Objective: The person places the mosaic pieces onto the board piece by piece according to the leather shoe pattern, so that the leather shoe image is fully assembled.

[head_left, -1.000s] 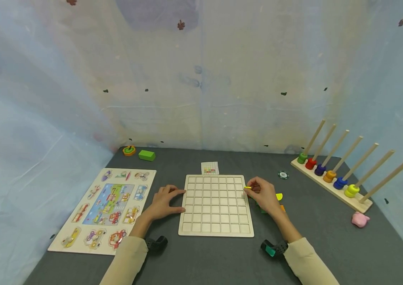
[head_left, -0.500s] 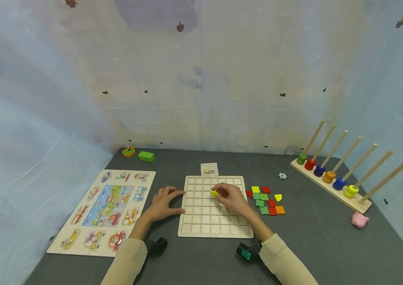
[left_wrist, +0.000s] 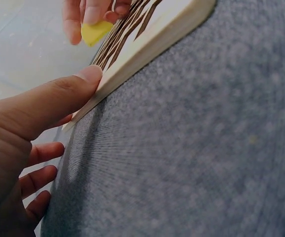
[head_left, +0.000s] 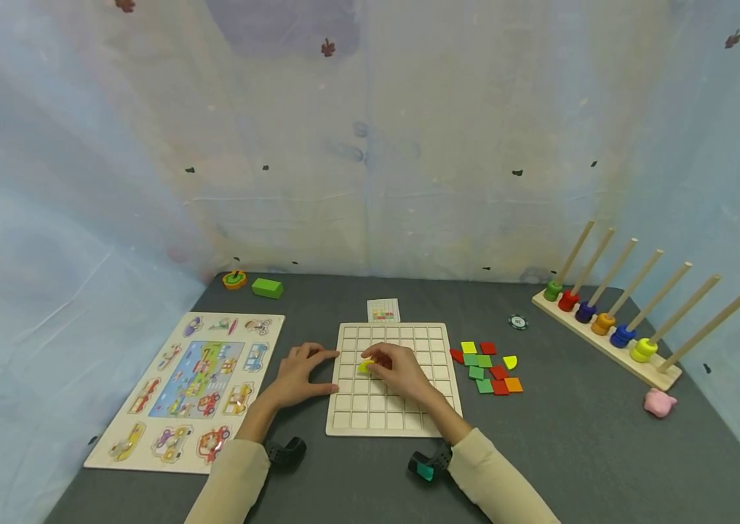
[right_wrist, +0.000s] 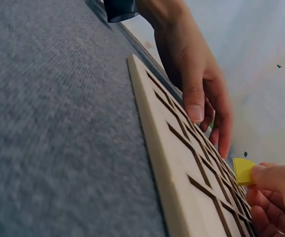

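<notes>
1. At the far left of the grey table (head_left: 317,473) lay a vehicle puzzle board (head_left: 186,386), and behind it an orange ring toy (head_left: 235,279) beside a green block (head_left: 268,288).
2. The left hand (head_left: 297,378) rested on the table with its fingers straight and relaxed. Its fingertips touched the left edge of the wooden grid board (head_left: 393,422), as if to keep it from sliding; it gripped nothing.
3. The right hand (head_left: 399,372) was over the left-centre part of the grid and pinched a yellow piece (head_left: 365,366) between thumb and fingers. The wrist views showed the piece just above the cells, not yet lying in one.
4. A small pattern card (head_left: 383,311) lay just behind the board.
5. To the right of the board was a loose group of coloured tiles (head_left: 487,367), and farther right a rack of pegs with rings (head_left: 612,331) and a pink figure (head_left: 661,402).
6. In my judgement, the step in hand was the placing of the first piece, because every cell in view was without a tile. The next move would call for lowering the piece flat and square into one cell, in agreement with the card, while the left hand steadies the board.
</notes>
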The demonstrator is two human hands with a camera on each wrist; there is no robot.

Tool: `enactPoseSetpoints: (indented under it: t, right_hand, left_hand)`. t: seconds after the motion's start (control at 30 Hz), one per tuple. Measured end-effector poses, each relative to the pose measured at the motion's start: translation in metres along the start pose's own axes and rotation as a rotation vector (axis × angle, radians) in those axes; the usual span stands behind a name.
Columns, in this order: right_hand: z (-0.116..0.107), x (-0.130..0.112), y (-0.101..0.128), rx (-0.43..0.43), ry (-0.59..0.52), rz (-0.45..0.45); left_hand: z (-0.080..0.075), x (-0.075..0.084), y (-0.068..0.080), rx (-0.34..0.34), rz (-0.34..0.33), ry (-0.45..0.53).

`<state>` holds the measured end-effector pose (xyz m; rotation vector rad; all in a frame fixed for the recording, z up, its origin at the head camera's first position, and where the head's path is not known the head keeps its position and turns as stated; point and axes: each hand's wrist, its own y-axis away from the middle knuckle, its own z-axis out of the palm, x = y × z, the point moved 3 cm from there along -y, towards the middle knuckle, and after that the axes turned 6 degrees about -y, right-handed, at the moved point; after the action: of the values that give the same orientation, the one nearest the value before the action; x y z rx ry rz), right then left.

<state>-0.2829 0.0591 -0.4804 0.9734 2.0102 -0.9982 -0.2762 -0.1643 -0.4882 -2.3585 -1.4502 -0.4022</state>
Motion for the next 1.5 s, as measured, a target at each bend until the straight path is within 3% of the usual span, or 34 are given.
enactPoseSetpoints:
  t: [0.17,0.5,0.7,0.87,1.07,1.33,1.5]
  right_hand:
    - [0.005,0.004,-0.002,0.015,-0.001,-0.023]
    - [0.009,0.001,-0.004,0.005,0.115,-0.003]
    - [0.006,-0.002,-0.003,-0.027,0.233,-0.073]
    - [-0.003,-0.003,0.001,-0.088,0.223,-0.126]
    - [-0.026,0.002,0.012,-0.107,0.204,-0.166]
    - [-0.078,0.012,0.035,-0.002,0.23,-0.239]
    - [-0.114,0.02,0.058,0.068,0.3,-0.159]
  left_hand:
    - [0.0,-0.001,0.0,0.002,-0.003,-0.008]
    - [0.001,-0.002,-0.001,0.002,-0.005,-0.006]
    - [0.001,0.0,-0.001,-0.001,0.005,-0.007]
    - [0.0,0.0,-0.001,-0.004,0.004,-0.002]
    - [0.0,0.0,-0.002,-0.007,-0.007,-0.007]
    - [0.001,-0.002,-0.003,-0.006,-0.011,0.006]
    - [0.0,-0.004,-0.003,-0.015,-0.02,0.008]
